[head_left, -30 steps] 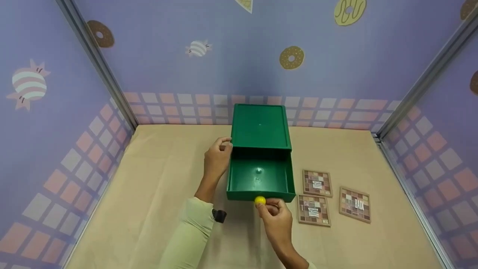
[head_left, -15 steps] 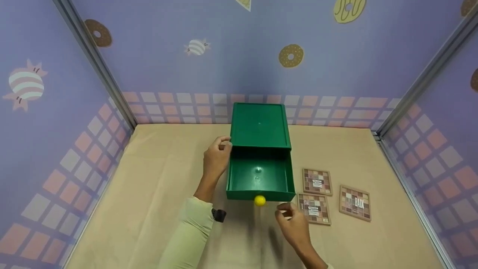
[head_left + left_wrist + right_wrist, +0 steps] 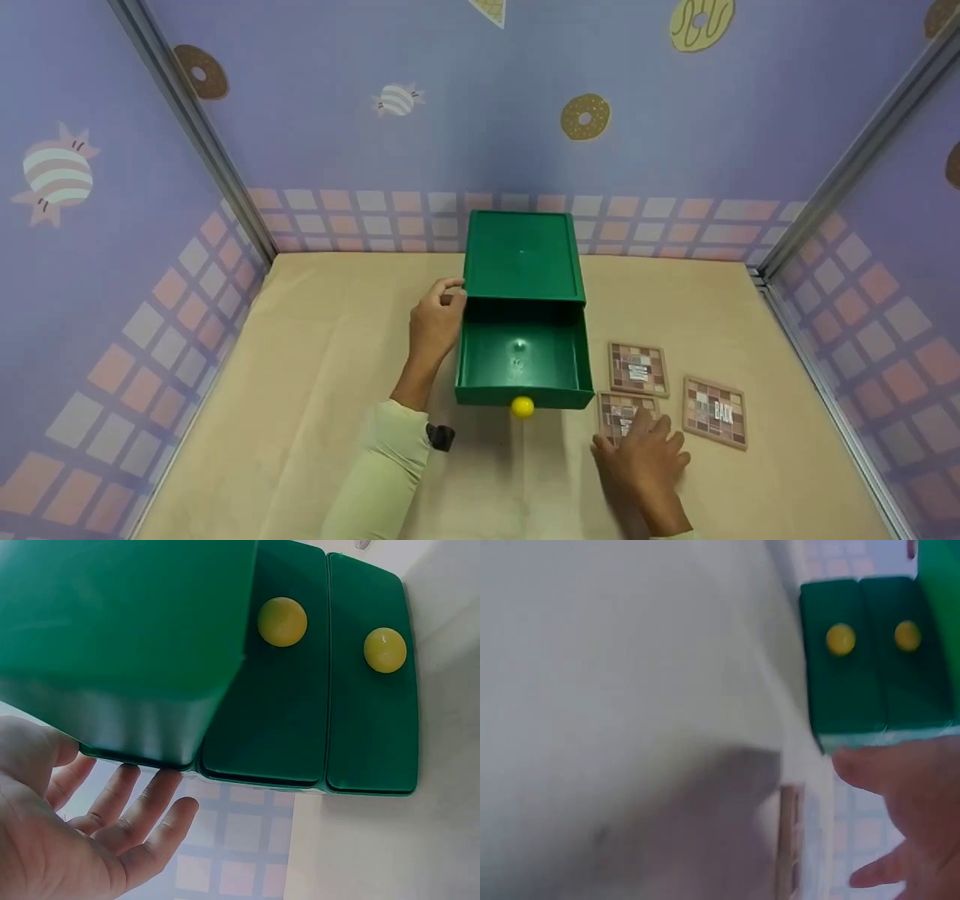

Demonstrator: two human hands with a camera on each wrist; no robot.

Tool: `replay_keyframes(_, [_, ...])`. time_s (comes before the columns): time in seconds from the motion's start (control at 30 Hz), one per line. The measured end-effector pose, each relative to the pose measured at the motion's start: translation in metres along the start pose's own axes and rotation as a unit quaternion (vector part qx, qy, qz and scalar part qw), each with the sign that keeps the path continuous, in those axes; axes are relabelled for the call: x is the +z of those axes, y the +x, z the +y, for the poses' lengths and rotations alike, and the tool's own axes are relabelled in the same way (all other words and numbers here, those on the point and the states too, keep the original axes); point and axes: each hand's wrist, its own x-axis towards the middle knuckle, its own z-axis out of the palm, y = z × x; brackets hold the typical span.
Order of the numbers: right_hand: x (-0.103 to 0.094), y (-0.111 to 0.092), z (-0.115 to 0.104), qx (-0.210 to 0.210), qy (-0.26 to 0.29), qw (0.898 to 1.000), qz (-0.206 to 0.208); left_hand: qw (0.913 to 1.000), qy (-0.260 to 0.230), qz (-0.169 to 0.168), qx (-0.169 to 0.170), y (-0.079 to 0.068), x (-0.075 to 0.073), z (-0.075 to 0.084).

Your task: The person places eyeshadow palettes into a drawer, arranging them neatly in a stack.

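Note:
A green drawer cabinet (image 3: 522, 255) stands near the back wall with its top drawer (image 3: 480, 394) pulled out, bare inside. A round yellow knob (image 3: 523, 407) sits on that drawer's front. My left hand (image 3: 435, 322) rests its fingertips on the cabinet's left side; the left wrist view shows its fingers (image 3: 154, 806) spread loosely there. My right hand (image 3: 645, 461), fingers spread, is over the near end of a square eyeshadow palette (image 3: 613, 414) and hides part of it. Two more palettes lie around it, one behind (image 3: 637, 360) and another to the right (image 3: 715, 411).
Below the pulled-out drawer, two shut drawers carry yellow knobs (image 3: 282, 621) of their own. A beige cloth (image 3: 337, 360) covers the table. Patterned purple walls (image 3: 330, 135) with metal corner posts (image 3: 199, 127) enclose it at the back and both sides.
My right hand has let go of the yellow knob and moved right to the nearest palette, its fingers spreading. The drawer stays out and my left hand keeps its place.

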Motion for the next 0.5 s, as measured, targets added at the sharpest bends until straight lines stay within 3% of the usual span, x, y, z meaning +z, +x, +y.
replay_keyframes(0.2, [-0.0005,0.0002,0.0097,0.012,-0.034,0.998,-0.06,1.0,-0.007,0.0,-0.006,-0.0027,0.0024,-0.0028])
replay_keyframes(0.5, [0.0056,0.0065,0.0056,0.009,-0.055,0.998,-0.041,0.9999,-0.01,0.01,0.01,0.0005,0.0021,-0.0035])
